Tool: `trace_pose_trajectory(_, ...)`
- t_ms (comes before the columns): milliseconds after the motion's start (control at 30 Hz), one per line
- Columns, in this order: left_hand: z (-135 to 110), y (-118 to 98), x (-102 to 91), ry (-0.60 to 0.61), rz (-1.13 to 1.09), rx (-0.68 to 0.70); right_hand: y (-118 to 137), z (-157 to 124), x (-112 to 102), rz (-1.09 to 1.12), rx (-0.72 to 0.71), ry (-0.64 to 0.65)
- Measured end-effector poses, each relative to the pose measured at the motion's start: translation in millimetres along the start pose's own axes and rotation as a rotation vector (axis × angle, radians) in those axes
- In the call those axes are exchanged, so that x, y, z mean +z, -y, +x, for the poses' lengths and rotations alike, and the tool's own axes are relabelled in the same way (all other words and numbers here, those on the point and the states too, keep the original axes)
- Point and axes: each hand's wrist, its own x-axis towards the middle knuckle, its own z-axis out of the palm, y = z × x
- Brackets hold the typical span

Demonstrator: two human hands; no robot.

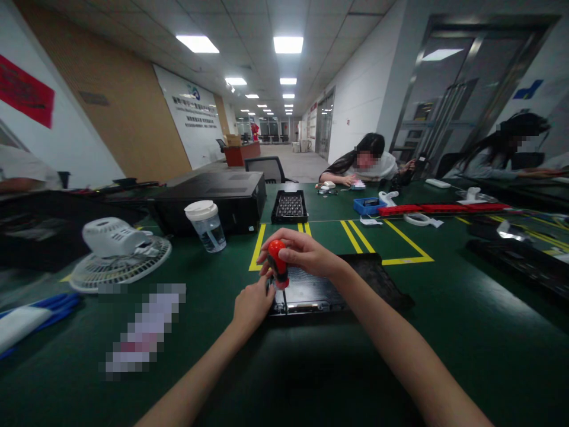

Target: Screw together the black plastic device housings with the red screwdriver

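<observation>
My right hand (306, 252) is closed around a red-and-black screwdriver (279, 261). Its handle stands nearly upright, and the metal shaft points down to the near left part of a flat black casing (377, 281) with a silvery panel (311, 290) in it. At the casing's left end is my left hand (253, 305), close below the screwdriver handle. Its fingers are curled and partly hidden, so what they grip cannot be made out. The casing lies on the green table (200, 350). Whether the tip sits in a screw is too small to tell.
Left of my hands are a lidded clear cup (207, 225), a white fan (120, 255) and a large black box (213, 198). Ahead stands a black tray of small parts (290, 206). A blue tray (368, 206) and a red strip (444, 208) lie right, near a co-worker (382, 163).
</observation>
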Motion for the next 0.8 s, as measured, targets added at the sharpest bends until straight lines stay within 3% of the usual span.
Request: trace_pose_trajectory(800,2.0,1.4,4.0,-0.015,-0.017,0.004,1.9,-0.8,-0.9,-0.077,-0.013,-0.065)
